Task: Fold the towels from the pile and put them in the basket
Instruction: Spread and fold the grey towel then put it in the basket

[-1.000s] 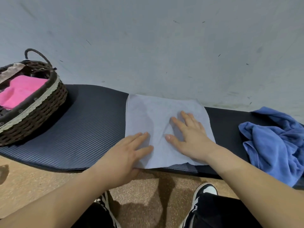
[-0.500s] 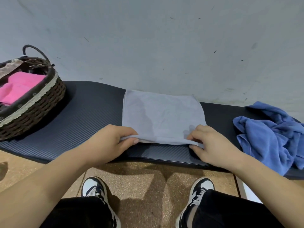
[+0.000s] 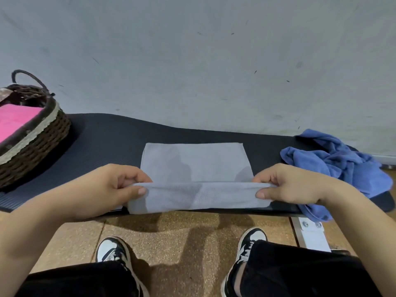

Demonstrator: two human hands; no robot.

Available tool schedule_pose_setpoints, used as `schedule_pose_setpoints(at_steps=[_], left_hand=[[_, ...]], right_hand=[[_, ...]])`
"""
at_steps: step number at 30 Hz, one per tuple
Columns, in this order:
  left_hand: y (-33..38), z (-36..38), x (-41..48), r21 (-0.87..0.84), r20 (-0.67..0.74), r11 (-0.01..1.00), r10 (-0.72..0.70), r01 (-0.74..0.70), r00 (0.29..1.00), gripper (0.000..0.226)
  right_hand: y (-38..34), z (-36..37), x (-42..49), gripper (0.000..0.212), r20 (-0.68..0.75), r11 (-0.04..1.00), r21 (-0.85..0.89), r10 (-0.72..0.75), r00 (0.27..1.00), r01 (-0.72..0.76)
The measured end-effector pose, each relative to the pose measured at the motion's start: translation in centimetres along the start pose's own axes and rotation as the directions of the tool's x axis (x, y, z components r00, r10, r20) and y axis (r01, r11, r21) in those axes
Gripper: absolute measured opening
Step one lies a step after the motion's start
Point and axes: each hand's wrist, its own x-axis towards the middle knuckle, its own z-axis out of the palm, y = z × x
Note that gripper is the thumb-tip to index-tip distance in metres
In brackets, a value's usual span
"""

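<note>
Our left hand (image 3: 111, 189) and right hand (image 3: 289, 185) pinch the pale grey cloth towel (image 3: 195, 166) (near edge lifted) above the dark ribbed mat (image 3: 111, 142).

Both hands, left (image 3: 111, 189) and right (image 3: 289, 185), pinch closed, thumbs toward each other, forearms extended.

Bare forearms, no sleeves. Black trousers (image 3: 300, 273) at six o'clock; black-and-white sneakers, left sneaker (image 3: 113, 252) at seven, right sneaker (image 3: 249, 243) at five, white laces.
</note>
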Motion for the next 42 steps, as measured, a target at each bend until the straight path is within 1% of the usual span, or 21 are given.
schedule_pose_setpoints(at_steps=[2, 4, 6, 8, 11, 14, 16, 18, 23, 27, 28, 30, 31, 32, 34, 35, 37, 38, 39, 40, 42], left_hand=[[0.1, -0.1, 0.1, -0.12, -0.015, 0.993, -0.01, 0.008, 1.0, 0.013], [0.1, -0.3, 0.6, -0.142, -0.099, 0.99, -0.019, 0.004, 0.995, 0.007], [-0.2, -0.5, 1.5, -0.107, -0.213, 0.994, -0.032, 0.009, 0.977, 0.005], [-0.3, -0.8, 2.8, -0.085, -0.311, 0.996, -0.049, 0.024, 0.949, 0.009], [-0.4, -1.2, 5.3, -0.099, -0.416, 0.994, -0.079, 0.041, 0.906, 0.014], [-0.5, -1.3, 8.0, -0.026, -0.484, 0.995, -0.101, 0.101, 0.869, 0.01], [-0.8, -1.1, 9.6, 0.06, -0.504, 0.986, -0.104, 0.155, 0.857, 0.007], [-1.6, -0.7, 10.9, 0.101, -0.512, 0.974, -0.123, 0.202, 0.85, 0.008], [-2.5, -0.4, 11.9, 0.153, -0.507, 0.952, -0.155, 0.265, 0.848, 0.01], [-2.3, -0.2, 11.9, 0.166, -0.531, 0.948, -0.146, 0.271, 0.834, 0.009], [-2.2, -0.1, 12.0, 0.171, -0.522, 0.946, -0.151, 0.277, 0.84, 0.014], [-1.8, 0.0, 12.0, 0.172, -0.472, 0.941, -0.18, 0.29, 0.863, 0.042], [-1.5, 0.0, 12.0, 0.173, -0.45, 0.939, -0.193, 0.298, 0.872, 0.054], [-1.3, 0.1, 12.0, 0.175, -0.436, 0.938, -0.199, 0.299, 0.878, 0.06], [-1.1, 0.1, 11.9, 0.164, -0.423, 0.936, -0.219, 0.312, 0.88, 0.063], [-1.0, 0.1, 11.8, 0.138, -0.415, 0.937, -0.239, 0.32, 0.878, 0.059], [-0.9, 0.1, 11.7, 0.068, -0.389, 0.935, -0.296, 0.348, 0.872, 0.041], [-0.9, 0.1, 11.6, 0.04, -0.374, 0.931, -0.324, 0.364, 0.869, 0.032], [-0.9, 0.0, 11.5, 0.016, -0.357, 0.927, -0.344, 0.374, 0.868, 0.028], [-0.9, 0.0, 11.4, -0.006, -0.349, 0.928, -0.351, 0.372, 0.869, 0.027], [-0.8, -0.2, 11.2, -0.056, -0.369, 0.942, -0.327, 0.33, 0.87, 0.025]], right_hand=[[-0.3, -0.2, -0.1, 0.01, -0.02, 0.964, 0.266, 0.026, 0.999, -0.02], [-0.4, -0.2, 0.5, 0.014, -0.092, 0.9, 0.434, 0.066, 0.994, -0.019], [-0.4, -0.3, 1.7, 0.017, -0.195, 0.86, 0.51, 0.111, 0.975, 0.004], [-0.4, -0.5, 3.3, 0.02, -0.288, 0.834, 0.551, 0.152, 0.946, 0.034], [-0.2, -1.0, 5.9, 0.024, -0.413, 0.801, 0.595, 0.224, 0.883, 0.075], [0.2, -1.0, 8.7, 0.03, -0.498, 0.806, 0.588, 0.297, 0.814, 0.066], [0.7, -0.6, 10.2, 0.029, -0.521, 0.826, 0.563, 0.34, 0.783, 0.016], [1.1, -0.3, 11.2, 0.025, -0.54, 0.859, 0.509, 0.37, 0.756, -0.056], [1.1, -0.1, 12.5, 0.024, -0.599, 0.911, 0.396, 0.349, 0.721, -0.112], [1.0, 0.0, 12.5, 0.022, -0.641, 0.923, 0.374, 0.332, 0.692, -0.096], [0.9, 0.1, 12.4, 0.021, -0.653, 0.925, 0.367, 0.332, 0.68, -0.099], [0.7, 0.3, 12.3, 0.018, -0.683, 0.937, 0.324, 0.327, 0.653, -0.131], [0.6, 0.4, 12.2, 0.019, -0.7, 0.947, 0.277, 0.315, 0.641, -0.163], [0.5, 0.5, 12.1, 0.025, -0.722, 0.96, 0.203, 0.278, 0.633, -0.19], [-0.2, 0.9, 11.8, 0.038, -0.747, 0.981, 0.013, 0.139, 0.65, -0.194], [-0.8, 1.1, 11.6, 0.044, -0.722, 0.982, -0.078, 0.063, 0.689, -0.172], [-2.3, 2.2, 11.0, 0.062, -0.569, 0.969, -0.22, -0.038, 0.822, -0.108], [-3.1, 2.9, 10.8, 0.07, -0.463, 0.959, -0.27, -0.049, 0.885, -0.088], [-3.5, 3.7, 10.6, 0.077, -0.361, 0.946, -0.312, -0.036, 0.932, -0.084], [-3.6, 4.3, 10.5, 0.081, -0.271, 0.928, -0.359, -0.004, 0.963, -0.097], [-3.5, 5.1, 10.4, 0.085, -0.163, 0.881, -0.451, 0.077, 0.984, -0.143]])
